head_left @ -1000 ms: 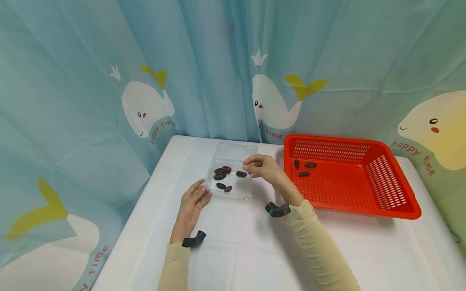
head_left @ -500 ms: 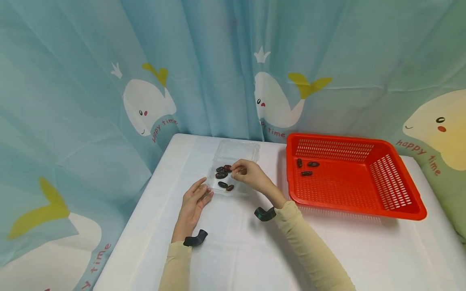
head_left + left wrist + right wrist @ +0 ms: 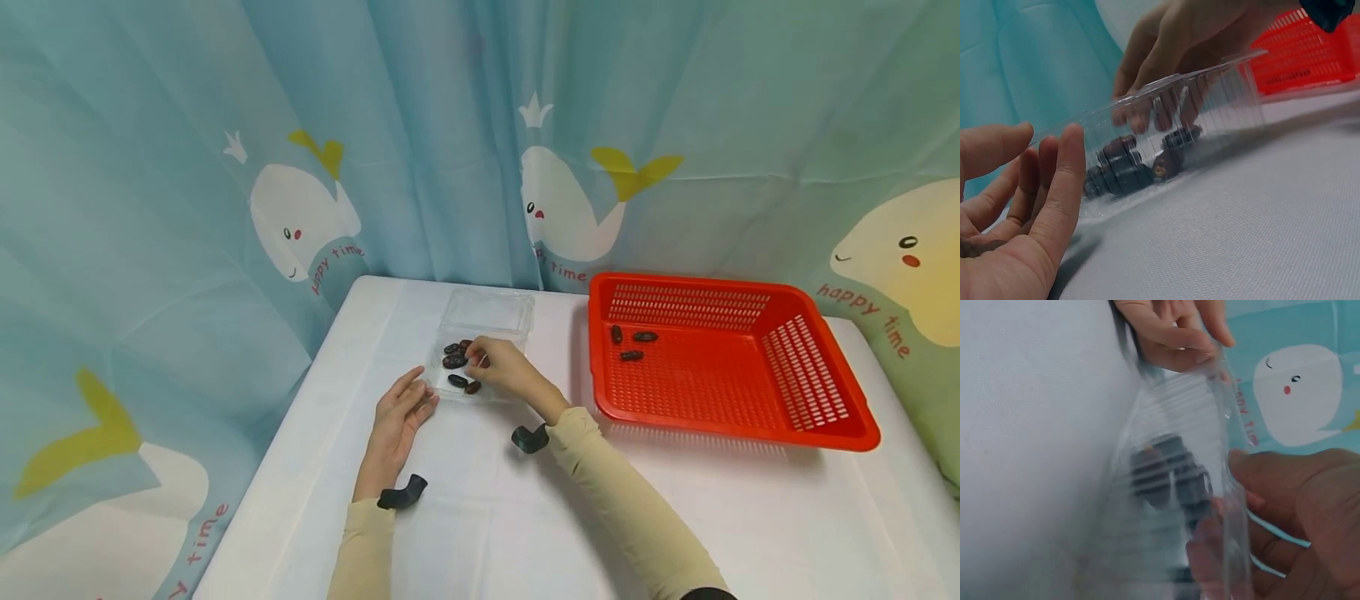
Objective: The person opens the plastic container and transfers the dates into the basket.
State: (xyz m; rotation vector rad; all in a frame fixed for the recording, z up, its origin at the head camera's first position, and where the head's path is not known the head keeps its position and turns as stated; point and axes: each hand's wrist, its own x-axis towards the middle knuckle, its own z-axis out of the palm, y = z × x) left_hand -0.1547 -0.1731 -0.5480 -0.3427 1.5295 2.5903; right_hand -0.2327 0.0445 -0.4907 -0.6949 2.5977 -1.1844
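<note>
A clear plastic clamshell box (image 3: 487,396) stands with its lid (image 3: 487,310) folded back. Several dark dates (image 3: 453,361) lie in it. My left hand (image 3: 397,421) keeps its fingers fairly straight at the box's near left corner, fingertips right at the rim. From the right my right hand (image 3: 510,371) reaches over the box wall. In the left wrist view its fingertips (image 3: 1140,122) point down close over the dates, seen through the ridged wall. The right wrist view shows a gap between thumb (image 3: 1254,465) and finger. Part of the box floor is hidden under this hand.
A red perforated plastic basket (image 3: 697,383) stands on the right, with three dates (image 3: 645,337) at its left end. A white cloth covers the table (image 3: 450,517). Behind it hangs a blue curtain (image 3: 420,167) printed with whales.
My right hand has moved left and slightly lower over the box, covering the date seen at its right side earlier. My left hand stays put.
</note>
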